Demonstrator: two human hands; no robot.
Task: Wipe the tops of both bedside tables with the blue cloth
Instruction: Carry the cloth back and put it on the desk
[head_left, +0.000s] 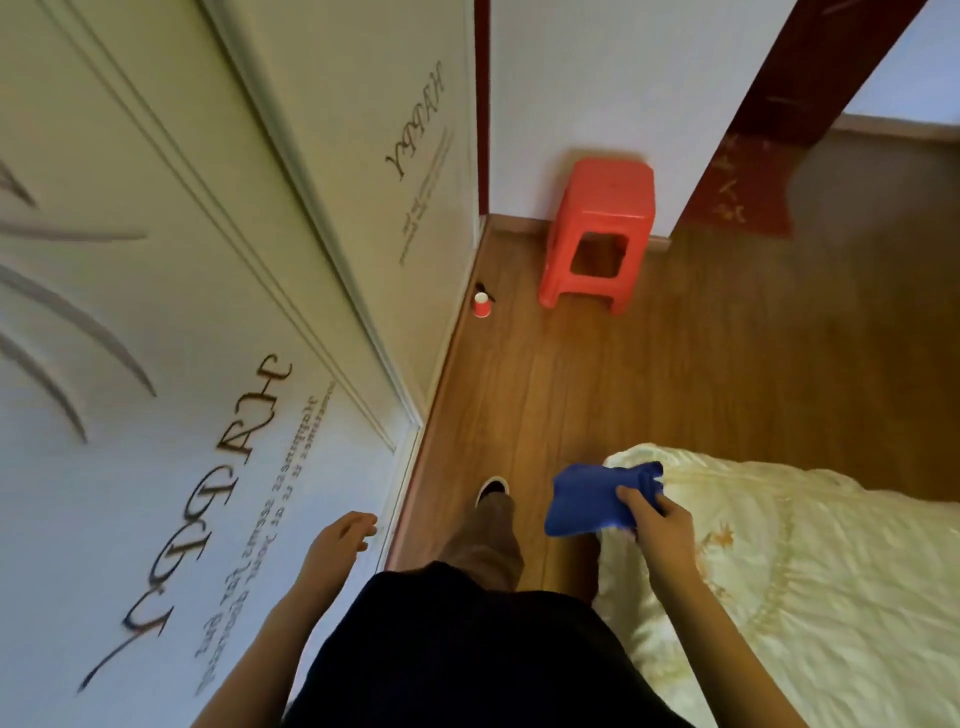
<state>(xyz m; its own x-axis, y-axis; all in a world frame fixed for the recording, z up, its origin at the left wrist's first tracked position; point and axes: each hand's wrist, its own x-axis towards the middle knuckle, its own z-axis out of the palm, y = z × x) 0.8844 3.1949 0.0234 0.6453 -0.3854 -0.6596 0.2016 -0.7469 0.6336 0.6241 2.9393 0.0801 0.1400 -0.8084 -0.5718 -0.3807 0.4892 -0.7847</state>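
A crumpled blue cloth (592, 499) hangs in the air over the corner of the bed, pinched at its right side by my right hand (662, 525). My left hand (340, 540) is lower left, close to the wardrobe door, fingers loosely apart and holding nothing. No bedside table is in view.
A cream wardrobe (208, 312) with lettering fills the left. The bed (805, 571) with a cream quilted cover lies at the lower right. On the wooden floor (675, 374) ahead stand a red plastic stool (597, 234) and a small red cup (481, 305) by the wardrobe's base.
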